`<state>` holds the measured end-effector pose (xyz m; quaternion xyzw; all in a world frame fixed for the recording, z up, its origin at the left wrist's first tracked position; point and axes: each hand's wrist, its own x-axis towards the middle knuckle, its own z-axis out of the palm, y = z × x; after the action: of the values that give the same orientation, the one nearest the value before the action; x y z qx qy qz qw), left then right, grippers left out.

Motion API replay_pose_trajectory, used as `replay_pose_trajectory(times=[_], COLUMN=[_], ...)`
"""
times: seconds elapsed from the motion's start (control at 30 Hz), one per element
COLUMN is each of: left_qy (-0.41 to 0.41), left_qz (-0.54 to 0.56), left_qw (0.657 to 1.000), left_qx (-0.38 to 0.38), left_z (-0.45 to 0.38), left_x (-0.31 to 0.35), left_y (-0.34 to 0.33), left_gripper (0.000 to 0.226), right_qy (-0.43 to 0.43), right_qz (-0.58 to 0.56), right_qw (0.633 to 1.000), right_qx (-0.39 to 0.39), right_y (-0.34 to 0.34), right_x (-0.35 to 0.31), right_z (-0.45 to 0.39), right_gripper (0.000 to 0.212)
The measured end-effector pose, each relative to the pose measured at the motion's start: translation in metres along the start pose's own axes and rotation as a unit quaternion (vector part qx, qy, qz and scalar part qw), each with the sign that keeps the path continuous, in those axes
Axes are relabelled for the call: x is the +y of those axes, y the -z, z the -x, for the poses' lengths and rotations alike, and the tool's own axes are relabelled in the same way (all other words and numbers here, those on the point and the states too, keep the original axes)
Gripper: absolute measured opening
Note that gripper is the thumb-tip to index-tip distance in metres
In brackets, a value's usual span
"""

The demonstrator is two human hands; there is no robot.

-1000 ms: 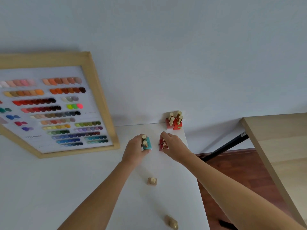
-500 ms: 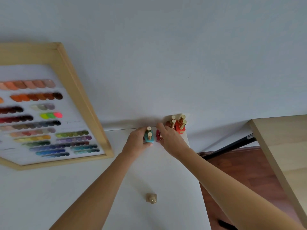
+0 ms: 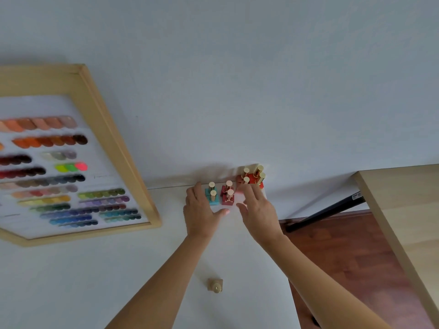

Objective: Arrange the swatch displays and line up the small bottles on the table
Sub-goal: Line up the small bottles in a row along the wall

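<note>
Two turquoise square bottles (image 3: pixel 212 198) with gold caps; two crimson bottles (image 3: pixel 228 198); orange-red bottles (image 3: pixel 253 180) at two o'clock. Beige bottle (image 3: pixel 215 284) on white worktop (image 3: pixel 71 281). Pale-wood-framed swatch board (image 3: pixel 71 167), rainbow rows.

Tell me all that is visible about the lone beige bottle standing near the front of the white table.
The beige bottle is small, with a squarish tan body and a round gold cap. It stands upright on the white table, alone, well in front of the coloured bottles by the wall. Nothing touches it; both forearms pass beside it.
</note>
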<state>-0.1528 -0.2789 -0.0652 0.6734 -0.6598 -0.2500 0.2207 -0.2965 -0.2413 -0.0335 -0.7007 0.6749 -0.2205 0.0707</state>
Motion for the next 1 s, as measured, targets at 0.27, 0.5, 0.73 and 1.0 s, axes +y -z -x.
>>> replay_pose_trajectory(times=[0.27,0.5,0.73,1.0], left_qy=[0.05,0.059,0.084,0.073], left_qz=[0.006,0.054,0.115,0.167], left_qw=[0.998,0.996,0.989,0.983], left_qx=[0.044,0.04,0.036,0.036], left_z=[0.0,-0.014,-0.027,-0.024], left_x=[0.011,0.019,0.029,0.029], left_y=[-0.017,-0.02,-0.022,-0.027], left_gripper=[0.086,0.073,0.071,0.045], right_qy=[-0.274,-0.328,-0.312,-0.288], right_qz=[-0.094,-0.184,-0.211,-0.216], right_qw=[0.949,0.922,0.924,0.93], right_qx=[0.123,0.091,0.072,0.073], right_y=[-0.014,-0.033,-0.033,-0.033], right_x=[0.021,0.031,0.039,0.049], right_z=[0.0,-0.016,-0.022,-0.023], right_gripper=[0.057,0.078,0.047,0.031])
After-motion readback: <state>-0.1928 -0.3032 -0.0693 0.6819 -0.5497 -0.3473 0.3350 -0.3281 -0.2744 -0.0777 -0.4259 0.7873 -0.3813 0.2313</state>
